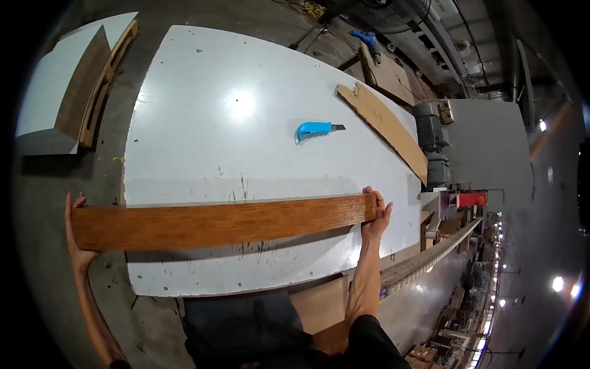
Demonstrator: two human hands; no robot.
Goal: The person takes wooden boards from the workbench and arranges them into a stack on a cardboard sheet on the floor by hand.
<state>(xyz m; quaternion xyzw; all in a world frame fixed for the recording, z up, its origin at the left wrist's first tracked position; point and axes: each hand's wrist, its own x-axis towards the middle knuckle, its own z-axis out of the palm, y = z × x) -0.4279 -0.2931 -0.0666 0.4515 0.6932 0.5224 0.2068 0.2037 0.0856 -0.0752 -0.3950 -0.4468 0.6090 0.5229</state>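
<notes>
A long brown wood-grain plank [227, 224] spans the near side of the white tabletop [203, 135], and a shadow shows beneath it. My left hand [77, 237] grips its left end, which sticks out past the table's left edge. Around the right end are the fingers of my right hand [377, 216], with the thumb at the end face. Beyond the plank, a light-blue utility knife [316, 129] lies on the tabletop with its blade out, pointing right. A torn strip of brown cardboard [387, 129] rests along the table's far right edge.
A stack of white boards [58, 92] sits on a wooden pallet [107, 83] at the left. Behind the table are a blue tool [367, 42] on a board and a grey motor [430, 129]. A long rail [436, 252] runs off to the right.
</notes>
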